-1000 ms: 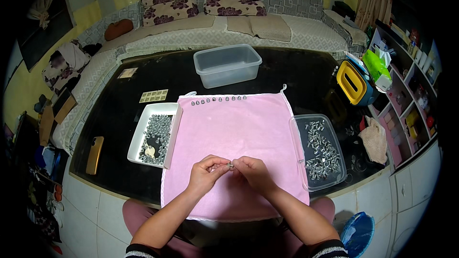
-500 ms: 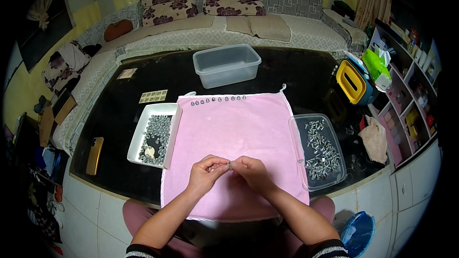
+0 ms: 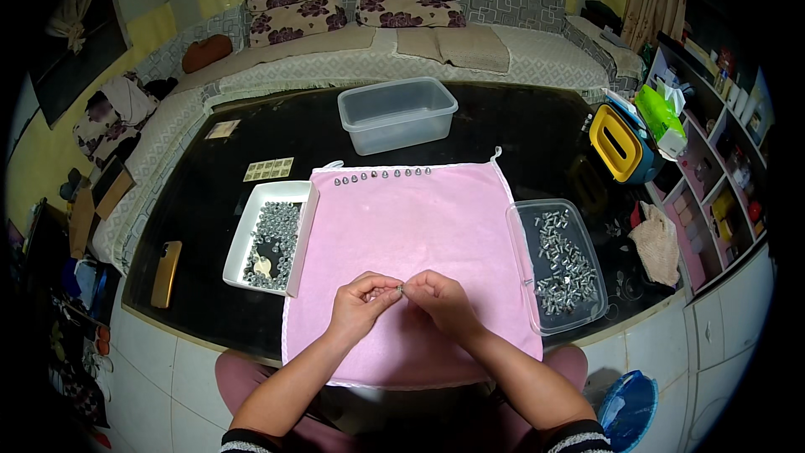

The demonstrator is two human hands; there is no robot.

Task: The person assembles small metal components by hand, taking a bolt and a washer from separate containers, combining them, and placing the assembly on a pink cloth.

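Over the near half of a pink cloth (image 3: 394, 231), my left hand (image 3: 359, 306) and my right hand (image 3: 443, 306) meet fingertip to fingertip. Both are closed in a pinch around a small silver bolt (image 3: 401, 289), mostly covered by the fingers; whether a nut is on it I cannot tell. Along the cloth's far edge stands a row of several small metal fasteners (image 3: 386, 174). Left of the cloth, a white tray (image 3: 238, 243) holds many silver nuts (image 3: 278, 226) and a pale round piece (image 3: 262, 267). A clear plastic tray (image 3: 601, 289) on the right contains loose short bolts (image 3: 563, 256).
An open clear plastic bin (image 3: 394, 134) stands at the back of the black table (image 3: 201, 201). A gold phone (image 3: 166, 274) and a label sheet (image 3: 269, 169) lie left. To the right are a yellow-and-blue box (image 3: 619, 144), a beige cloth (image 3: 656, 243) and a blue bucket (image 3: 629, 407) on the floor.
My right hand's fingers have shifted slightly up and turned a little at the bolt. My left hand stays nearly still, and the trays and the row are unchanged.
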